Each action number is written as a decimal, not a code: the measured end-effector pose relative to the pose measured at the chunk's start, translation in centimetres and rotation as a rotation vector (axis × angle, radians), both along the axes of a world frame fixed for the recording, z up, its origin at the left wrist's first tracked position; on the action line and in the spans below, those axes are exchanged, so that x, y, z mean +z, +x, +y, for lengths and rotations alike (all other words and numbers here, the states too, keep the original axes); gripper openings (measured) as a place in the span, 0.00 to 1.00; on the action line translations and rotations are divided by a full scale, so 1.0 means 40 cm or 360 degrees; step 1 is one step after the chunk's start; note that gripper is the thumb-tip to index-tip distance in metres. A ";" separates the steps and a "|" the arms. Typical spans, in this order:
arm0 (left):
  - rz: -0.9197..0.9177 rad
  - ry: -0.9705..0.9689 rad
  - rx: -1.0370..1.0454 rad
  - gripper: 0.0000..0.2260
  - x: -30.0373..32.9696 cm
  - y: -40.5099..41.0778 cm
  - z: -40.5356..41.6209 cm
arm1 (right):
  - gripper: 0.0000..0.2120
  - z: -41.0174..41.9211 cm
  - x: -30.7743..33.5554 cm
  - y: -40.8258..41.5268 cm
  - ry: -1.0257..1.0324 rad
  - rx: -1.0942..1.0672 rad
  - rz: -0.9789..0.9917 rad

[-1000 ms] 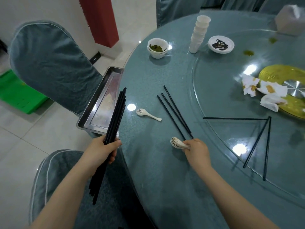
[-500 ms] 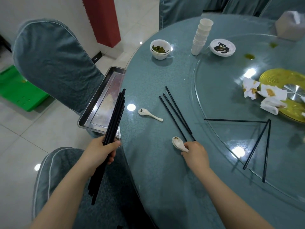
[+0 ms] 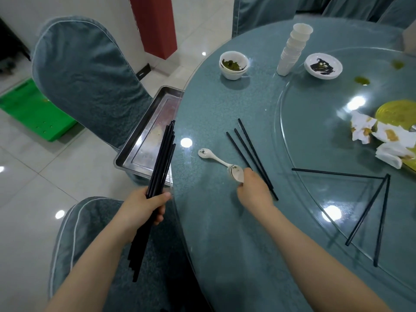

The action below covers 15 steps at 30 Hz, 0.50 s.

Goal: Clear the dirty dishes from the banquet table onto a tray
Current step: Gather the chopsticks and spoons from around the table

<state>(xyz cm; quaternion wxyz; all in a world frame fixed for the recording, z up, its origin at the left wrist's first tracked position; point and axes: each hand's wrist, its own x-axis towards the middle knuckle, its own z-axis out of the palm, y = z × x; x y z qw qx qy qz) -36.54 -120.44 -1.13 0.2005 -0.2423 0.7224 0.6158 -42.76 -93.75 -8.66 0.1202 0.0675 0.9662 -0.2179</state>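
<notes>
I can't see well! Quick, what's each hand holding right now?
Left hand: fingers curled round a bundle of black chopsticks.
Right hand: fingers pinching a white spoon.

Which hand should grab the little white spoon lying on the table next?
Probably the right hand: it already holds one spoon right beside the lying spoon. The left hand is full of chopsticks.

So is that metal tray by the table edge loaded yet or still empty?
Still empty of dishes: the metal tray shows only its smeared bare bottom. The chopstick bundle crossing it sits in the left hand.
</notes>
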 end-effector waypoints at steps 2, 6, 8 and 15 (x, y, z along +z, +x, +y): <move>-0.0035 0.0068 0.0050 0.06 0.004 0.003 0.006 | 0.07 -0.029 -0.002 -0.051 0.0044 0.0085 0.0027; -0.0105 0.0160 0.0108 0.06 0.009 0.005 0.014 | 0.08 -0.076 -0.014 -0.142 0.0047 0.0122 0.0036; -0.0127 0.0172 0.0121 0.06 0.008 0.007 0.015 | 0.08 -0.086 -0.024 -0.165 0.0037 0.0113 0.0022; -0.0156 0.0160 0.0135 0.06 0.005 0.011 0.002 | 0.07 -0.040 -0.045 -0.112 0.0223 0.0217 0.0113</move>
